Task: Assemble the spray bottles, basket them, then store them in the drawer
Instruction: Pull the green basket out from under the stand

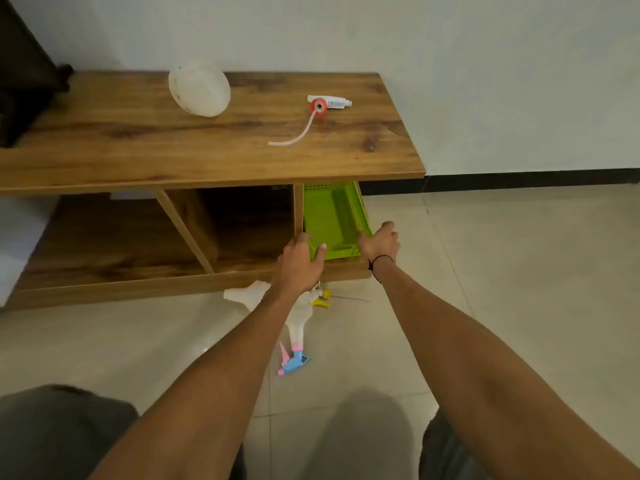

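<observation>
A lime green basket (332, 220) sits in the right lower compartment of the wooden cabinet (207, 161). My left hand (301, 263) grips its near left corner and my right hand (379, 242) grips its near right corner. On the floor under my left forearm lie a white bottle with no head (247, 296), a bottle with a pink and blue trigger head (294, 344) and a yellow trigger part (322, 301). A red and white trigger head (325, 105) with its tube lies on the cabinet top, beside a round white bottle (199, 93).
A dark object (24, 81) stands at the cabinet's far left. An open lower shelf (121, 244) lies left of the basket's compartment. Tiled floor (502, 271) spreads to the right. My knees (59, 431) show at the bottom.
</observation>
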`<control>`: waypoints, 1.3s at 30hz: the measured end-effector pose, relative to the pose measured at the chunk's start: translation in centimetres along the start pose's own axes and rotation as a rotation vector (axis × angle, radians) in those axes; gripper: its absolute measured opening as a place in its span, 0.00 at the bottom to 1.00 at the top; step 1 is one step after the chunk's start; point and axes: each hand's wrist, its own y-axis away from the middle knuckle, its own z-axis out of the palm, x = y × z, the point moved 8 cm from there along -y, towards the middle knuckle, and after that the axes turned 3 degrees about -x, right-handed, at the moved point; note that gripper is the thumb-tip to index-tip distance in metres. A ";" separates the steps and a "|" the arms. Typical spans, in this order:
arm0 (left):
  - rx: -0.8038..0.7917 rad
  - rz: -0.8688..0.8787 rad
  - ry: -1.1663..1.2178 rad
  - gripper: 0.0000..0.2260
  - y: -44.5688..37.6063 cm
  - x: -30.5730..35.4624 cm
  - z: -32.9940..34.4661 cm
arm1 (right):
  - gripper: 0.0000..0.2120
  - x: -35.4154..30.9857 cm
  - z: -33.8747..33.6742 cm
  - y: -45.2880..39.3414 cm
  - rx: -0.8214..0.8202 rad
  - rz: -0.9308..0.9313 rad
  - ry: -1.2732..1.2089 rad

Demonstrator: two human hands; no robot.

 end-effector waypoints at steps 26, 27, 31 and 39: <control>0.089 -0.277 0.209 0.33 0.4 -4.0 8.0 | 0.37 10.6 3.3 -1.4 -0.208 0.376 -0.405; 0.065 -0.267 0.176 0.31 0.4 -4.2 8.0 | 0.38 11.2 3.3 -1.7 -0.205 0.399 -0.420; -0.048 -0.209 0.096 0.28 0.5 -5.8 7.9 | 0.40 14.4 1.9 -1.3 -0.076 0.478 -0.506; -0.216 -0.114 0.043 0.25 2.1 -7.1 11.5 | 0.39 20.2 -0.3 4.5 0.152 0.547 -0.377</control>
